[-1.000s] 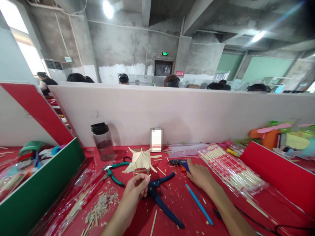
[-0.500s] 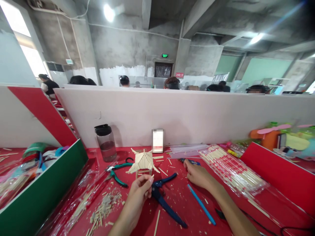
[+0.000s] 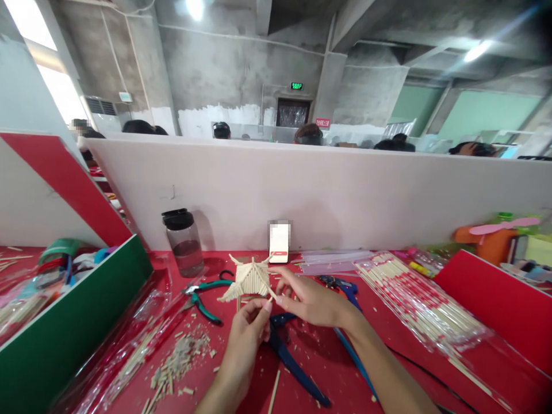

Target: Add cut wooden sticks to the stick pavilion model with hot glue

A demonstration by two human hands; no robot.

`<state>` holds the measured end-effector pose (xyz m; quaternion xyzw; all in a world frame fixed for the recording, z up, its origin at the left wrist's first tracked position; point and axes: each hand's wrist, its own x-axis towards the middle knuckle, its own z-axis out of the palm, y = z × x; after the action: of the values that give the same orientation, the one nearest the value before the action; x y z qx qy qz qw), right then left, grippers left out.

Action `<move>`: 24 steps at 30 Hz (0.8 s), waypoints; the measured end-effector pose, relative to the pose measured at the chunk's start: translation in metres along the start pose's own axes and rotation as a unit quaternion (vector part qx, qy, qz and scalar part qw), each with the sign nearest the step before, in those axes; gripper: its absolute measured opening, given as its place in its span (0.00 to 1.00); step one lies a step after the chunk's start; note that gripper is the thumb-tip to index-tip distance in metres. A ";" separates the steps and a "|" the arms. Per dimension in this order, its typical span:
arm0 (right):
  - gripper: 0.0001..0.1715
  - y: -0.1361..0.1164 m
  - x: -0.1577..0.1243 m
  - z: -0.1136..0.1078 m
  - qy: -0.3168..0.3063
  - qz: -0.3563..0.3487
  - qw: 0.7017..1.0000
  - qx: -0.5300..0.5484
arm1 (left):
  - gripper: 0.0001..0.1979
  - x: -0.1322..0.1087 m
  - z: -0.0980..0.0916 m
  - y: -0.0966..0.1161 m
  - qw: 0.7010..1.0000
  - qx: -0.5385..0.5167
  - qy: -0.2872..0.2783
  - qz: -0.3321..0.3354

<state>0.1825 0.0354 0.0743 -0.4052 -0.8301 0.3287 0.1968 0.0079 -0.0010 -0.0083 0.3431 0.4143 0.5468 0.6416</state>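
Note:
Between thumb and fingers of my left hand (image 3: 254, 319) is a small wooden stick piece (image 3: 271, 299), only its tip showing. My right hand (image 3: 308, 296) is at the right side of a little stick pavilion (image 3: 251, 278) with a peaked roof and upturned corners. Its fingers are apart and its thumb is near the front right corner; whether it touches I cannot tell. My hands partly hide the pavilion's base. Under them lie blue-handled cutters (image 3: 297, 368). A blue glue gun (image 3: 347, 286) lies beyond my right wrist.
Green-handled pliers (image 3: 204, 305) and a pile of stick scraps (image 3: 179, 356) lie left. A dark-lidded bottle (image 3: 184, 244) and a phone (image 3: 279, 244) stand near the white partition (image 3: 233, 190). Bagged sticks (image 3: 414, 299) lie right; a blue pen (image 3: 356, 362) is partly under my right forearm.
My right hand has moved left from beside the glue gun to the pavilion's right side. My left hand stays low in front, still pinching the stick piece. The view has shifted slightly.

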 end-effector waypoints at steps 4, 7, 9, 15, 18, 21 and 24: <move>0.44 -0.006 -0.003 -0.001 -0.017 0.000 0.999 -0.049 | 0.24 -0.002 0.006 0.003 1.000 -0.010 0.015 -0.013; 0.41 -0.005 -0.004 -0.001 -0.012 -0.006 0.998 -0.069 | 0.24 -0.003 0.009 0.002 0.999 -0.021 0.034 -0.018; 0.38 -0.002 -0.003 0.000 -0.007 -0.010 0.997 -0.076 | 0.24 -0.002 0.009 0.000 0.998 -0.029 0.047 -0.017; 0.37 -0.001 -0.001 0.003 0.009 -0.023 0.997 -0.068 | 0.23 -0.001 0.008 -0.003 0.998 -0.043 0.055 -0.010; 0.38 -0.003 -0.001 0.004 0.017 -0.029 0.998 -0.058 | 0.22 -0.001 0.008 -0.003 0.997 -0.050 0.054 -0.006; 0.38 -0.004 0.000 0.005 0.021 -0.025 0.998 -0.060 | 0.22 -0.002 0.009 -0.003 0.997 -0.061 0.052 -0.008; 0.38 -0.004 0.000 0.005 0.022 -0.024 0.998 -0.062 | 0.22 -0.003 0.010 -0.002 0.996 -0.068 0.055 -0.012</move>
<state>0.1770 0.0315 0.0733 -0.4036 -0.8540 0.2624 0.1974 0.0177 -0.0038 -0.0054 0.2630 0.4152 0.5838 0.6462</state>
